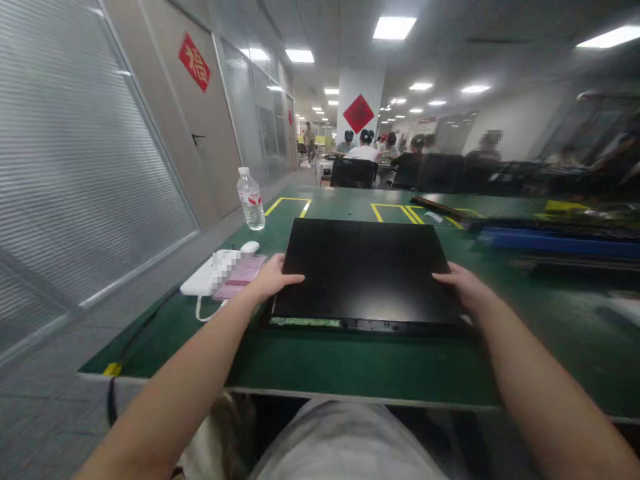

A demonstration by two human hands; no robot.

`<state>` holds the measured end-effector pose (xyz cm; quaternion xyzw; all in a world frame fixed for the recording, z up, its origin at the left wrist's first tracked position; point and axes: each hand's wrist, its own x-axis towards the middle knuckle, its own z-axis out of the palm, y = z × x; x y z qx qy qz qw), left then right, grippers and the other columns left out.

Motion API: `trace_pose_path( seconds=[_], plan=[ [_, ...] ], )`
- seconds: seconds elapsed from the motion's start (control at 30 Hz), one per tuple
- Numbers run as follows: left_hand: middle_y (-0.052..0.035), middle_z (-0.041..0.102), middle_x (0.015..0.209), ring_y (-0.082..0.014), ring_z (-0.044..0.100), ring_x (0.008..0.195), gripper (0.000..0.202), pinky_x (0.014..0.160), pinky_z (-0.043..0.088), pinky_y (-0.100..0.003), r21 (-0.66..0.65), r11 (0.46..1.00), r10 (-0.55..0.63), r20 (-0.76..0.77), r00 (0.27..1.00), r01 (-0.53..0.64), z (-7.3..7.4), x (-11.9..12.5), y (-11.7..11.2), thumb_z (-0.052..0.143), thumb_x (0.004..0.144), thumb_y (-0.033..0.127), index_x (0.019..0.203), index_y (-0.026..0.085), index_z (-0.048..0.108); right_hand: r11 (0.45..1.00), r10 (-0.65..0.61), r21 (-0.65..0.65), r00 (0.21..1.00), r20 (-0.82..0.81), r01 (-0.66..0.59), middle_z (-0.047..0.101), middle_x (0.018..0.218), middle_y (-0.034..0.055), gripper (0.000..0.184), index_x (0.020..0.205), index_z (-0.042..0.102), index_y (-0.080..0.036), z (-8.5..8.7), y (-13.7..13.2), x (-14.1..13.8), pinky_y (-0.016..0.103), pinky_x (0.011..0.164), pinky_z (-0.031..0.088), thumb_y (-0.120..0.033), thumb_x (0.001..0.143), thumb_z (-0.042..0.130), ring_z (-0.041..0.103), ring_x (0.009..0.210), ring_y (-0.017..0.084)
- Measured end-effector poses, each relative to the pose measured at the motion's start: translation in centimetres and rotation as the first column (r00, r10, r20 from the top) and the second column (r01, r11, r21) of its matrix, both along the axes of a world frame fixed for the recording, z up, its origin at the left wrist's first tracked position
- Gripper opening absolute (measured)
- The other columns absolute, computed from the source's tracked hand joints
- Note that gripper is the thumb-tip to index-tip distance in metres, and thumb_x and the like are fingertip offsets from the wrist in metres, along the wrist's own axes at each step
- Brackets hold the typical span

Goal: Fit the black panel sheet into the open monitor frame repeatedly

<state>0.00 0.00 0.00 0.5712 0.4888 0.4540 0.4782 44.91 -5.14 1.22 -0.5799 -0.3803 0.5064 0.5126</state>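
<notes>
Holds a black panel point(367, 267) by its sides, clamped in left grip point(273, 277) and right grip point(468, 288), over the green surface point(370, 365).

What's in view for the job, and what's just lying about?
Likely in the job:
flat black rectangular panel, held by the left hand and right hand;
green circuit-board strip along its near edge.

Likely just lying about:
clear plastic water bottle;
white oval object;
flat white rectangular block;
translucent pink flat item.
</notes>
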Motion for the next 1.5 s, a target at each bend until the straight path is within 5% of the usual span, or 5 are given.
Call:
trace_pose_path(
  seconds=[1.5],
  plan=[
    [-0.0109,0.073,0.109,-0.0324,0.067,0.11,0.063,0.098,0.052,-0.051,0.016,1.0,0.0,-0.052,0.999,0.001,-0.38,-0.28,0.34,0.091,0.055,0.024,0.105,0.019,0.055,0.998,-0.011,-0.068,1.0,-0.027,0.009,0.073,0.08,0.0034,0.042,0.1,0.057,-0.025,0.11,-0.08,-0.31,0.039,0.062,0.059,-0.009,0.065,0.071,0.07,0.067,0.024]
  ],
)
